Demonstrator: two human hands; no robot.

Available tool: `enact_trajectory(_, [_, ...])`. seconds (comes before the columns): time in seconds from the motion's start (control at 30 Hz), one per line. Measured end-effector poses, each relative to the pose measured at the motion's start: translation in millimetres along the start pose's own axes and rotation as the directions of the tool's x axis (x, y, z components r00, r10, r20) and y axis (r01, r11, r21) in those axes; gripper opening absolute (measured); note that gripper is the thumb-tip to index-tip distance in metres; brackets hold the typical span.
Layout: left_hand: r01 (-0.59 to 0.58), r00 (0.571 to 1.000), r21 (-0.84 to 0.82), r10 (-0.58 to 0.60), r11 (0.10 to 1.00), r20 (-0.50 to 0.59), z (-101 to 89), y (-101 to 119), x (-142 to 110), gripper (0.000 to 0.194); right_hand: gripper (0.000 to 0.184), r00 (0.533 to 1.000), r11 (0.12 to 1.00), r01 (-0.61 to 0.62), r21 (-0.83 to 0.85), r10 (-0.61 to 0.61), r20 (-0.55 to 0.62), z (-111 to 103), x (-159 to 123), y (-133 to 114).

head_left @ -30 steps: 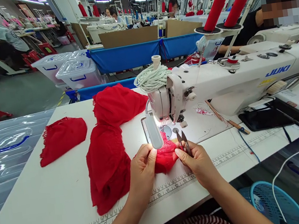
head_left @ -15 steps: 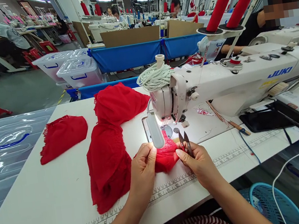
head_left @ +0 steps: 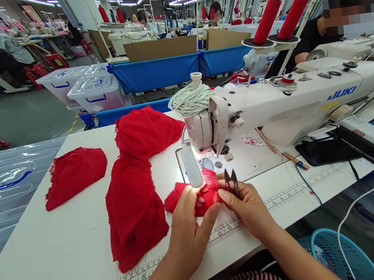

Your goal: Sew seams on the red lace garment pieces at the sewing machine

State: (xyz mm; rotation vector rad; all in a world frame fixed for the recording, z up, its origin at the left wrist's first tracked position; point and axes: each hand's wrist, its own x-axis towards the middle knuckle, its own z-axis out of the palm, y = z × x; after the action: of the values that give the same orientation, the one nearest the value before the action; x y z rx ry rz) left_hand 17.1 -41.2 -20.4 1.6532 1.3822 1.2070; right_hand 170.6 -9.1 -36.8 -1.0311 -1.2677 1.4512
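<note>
Below the needle area of a white sewing machine (head_left: 272, 106), both hands hold a small red lace-edged fabric piece (head_left: 210, 177). My left hand (head_left: 187, 232) has its fingers behind the cloth and its thumb in front, the thumb tip close to my right fingers. My right hand (head_left: 251, 207) pinches the right side of the cloth between thumb and finger. Dark thread snips (head_left: 231, 182) are tucked in that same hand, blades pointing up. The left end of the cloth lies past my left fingers, partly hidden. A grey lamp (head_left: 191, 166) lights the spot.
Larger red lace-edged pieces (head_left: 135, 206) lie in a heap on the left, with a single red piece (head_left: 76, 176) farther left. A black phone (head_left: 319, 151) and a wooden-handled tool (head_left: 293, 159) lie on the right. A blue basket (head_left: 343, 252) stands below the table edge.
My left thumb has swung right toward my right hand, and the left fingers have moved behind the cloth. The cloth is turned and bunched, its left end now showing. The snips stay in my right hand.
</note>
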Motion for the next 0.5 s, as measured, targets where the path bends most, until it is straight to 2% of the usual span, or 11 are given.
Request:
enact_trajectory(0.1, [0.207, 0.969, -0.290, -0.153, 0.934, 0.196, 1.3, 3, 3, 0.025, 0.027, 0.987, 0.997, 0.019, -0.069, -0.008, 0.163, 2, -2, -7])
enact_trajectory(0.17, [0.309, 0.945, -0.391, -0.235, 0.867, 0.226, 1.3, 3, 7, 0.026, 0.026, 0.979, 0.989, 0.094, -0.115, -0.071, 0.189, 4, -4, -11])
enact_trajectory(0.3, [0.341, 0.940, -0.415, -0.300, 0.843, 0.164, -2.2, 0, 11, 0.032, 0.024, 0.954, 0.919, 0.296, -0.259, -0.298, 0.030, 7, -5, -12])
enact_trajectory(0.43, [0.476, 0.878, -0.526, -0.350, 0.705, 0.326, -4.4, -5, 9, 0.037, 0.024, 0.928, 0.891, 0.321, -0.321, -0.364, -0.082, 7, -5, -10])
enact_trajectory(0.5, [0.506, 0.861, -0.564, -0.348, 0.653, 0.370, -4.1, -6, 8, 0.035, 0.018, 0.909, 0.891, 0.319, -0.323, -0.385, -0.163, 7, -5, -11])
